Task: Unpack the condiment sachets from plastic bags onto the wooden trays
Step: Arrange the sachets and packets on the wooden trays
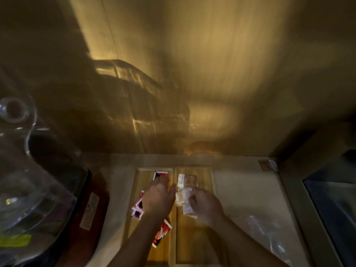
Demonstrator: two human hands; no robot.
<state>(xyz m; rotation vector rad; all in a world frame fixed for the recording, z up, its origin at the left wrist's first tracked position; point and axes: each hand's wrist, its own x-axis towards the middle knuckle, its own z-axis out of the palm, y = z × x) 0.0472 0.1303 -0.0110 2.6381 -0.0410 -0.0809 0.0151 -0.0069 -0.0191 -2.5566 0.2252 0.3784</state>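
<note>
Two wooden trays lie side by side on the counter, the left tray (134,218) and the right tray (204,237). Red, white and black sachets (161,234) lie scattered in the left tray. My left hand (158,199) rests palm down over them, fingertips touching the far red sachet (160,174). My right hand (207,206) hovers above the right tray, gripping a bunch of pale white sachets (183,199). More pale sachets (187,181) lie at the far end of the right tray.
A crumpled clear plastic bag (264,232) lies on the counter right of the trays. A dark red appliance (92,209) and clear glass vessels (21,170) stand at the left. A dark box (331,209) stands at the right, a wooden wall behind.
</note>
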